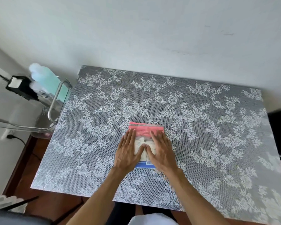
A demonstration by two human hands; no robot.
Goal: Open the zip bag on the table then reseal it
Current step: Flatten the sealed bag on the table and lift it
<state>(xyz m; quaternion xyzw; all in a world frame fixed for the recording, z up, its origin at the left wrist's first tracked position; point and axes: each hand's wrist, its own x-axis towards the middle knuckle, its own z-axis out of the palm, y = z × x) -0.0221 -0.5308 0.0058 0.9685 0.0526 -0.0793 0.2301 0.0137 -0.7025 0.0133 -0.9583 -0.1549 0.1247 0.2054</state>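
Left hand (128,149): flat and spread, palm down on the left half of the zip bag (145,144), fingers pointing away from the person; it grips nothing.
Right hand (161,149): flat and spread too, palm down on the bag's right half, holding nothing.
Thumbs: the two tips meet, or nearly so, over the middle of the bag.
Zip bag: lies flat on the table (217,127) under both palms, its far end beyond the fingertips and its near end showing between the wrists.
Zip strip (145,125): a pink-red band across the far end, just past the fingertips; whether it is sealed cannot be told.
Contents: pale cream packets seen through the clear plastic between the hands.
Writing: a blue band with a small barcode (149,163) at the near edge, by the right wrist; faint print on the pink band and a round mark on one packet, all too small to read, no brand legible.
Table: covered by a grey cloth with a white lace flower pattern, spreading well beyond both hands.
Left of the left hand, well apart: a metal-framed glass stand (55,101) bearing a black box (21,88) and a blurred pale blue bottle (42,77).
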